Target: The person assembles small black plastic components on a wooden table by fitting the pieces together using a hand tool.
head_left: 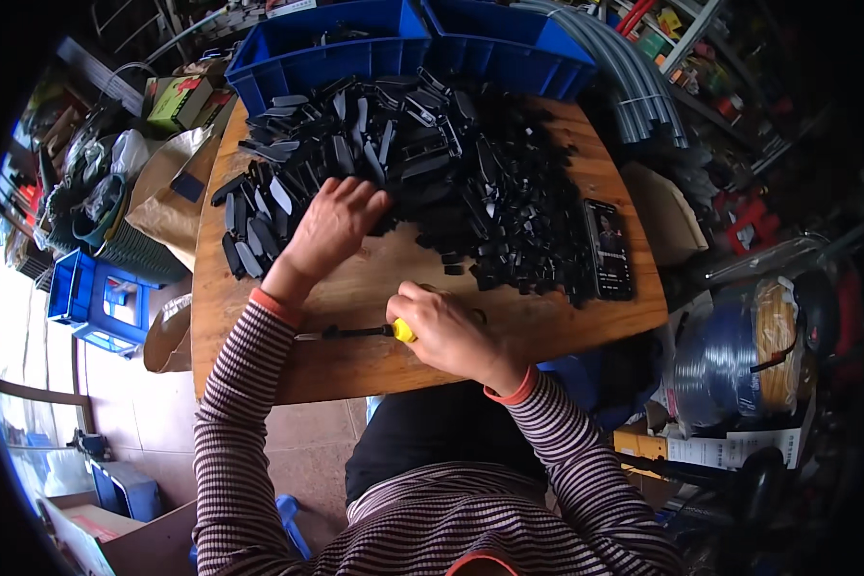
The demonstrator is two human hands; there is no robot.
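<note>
One yellow-handled tool (404,330) is grasped in right hand (444,329); long axis sideways, thin end toward left, over wooden table (394,264). Pile of black parts (413,158) lies ahead; left hand (339,223) is nearer, at pile's near edge; if it grips any, cannot tell.

Head lens: Wide fisheye worn on the person's head, facing steeply down and forward.
Lower edge: Orange-cuffed, striped knit sleeves (235,422), close to the camera.
Middle: Bare left hand (334,227) and bare right hand (448,333) over a brown wooden bench (384,274), seen from above.
Upper edge: Two blue plastic bins (331,62), farther off, at the bench's far side.
</note>
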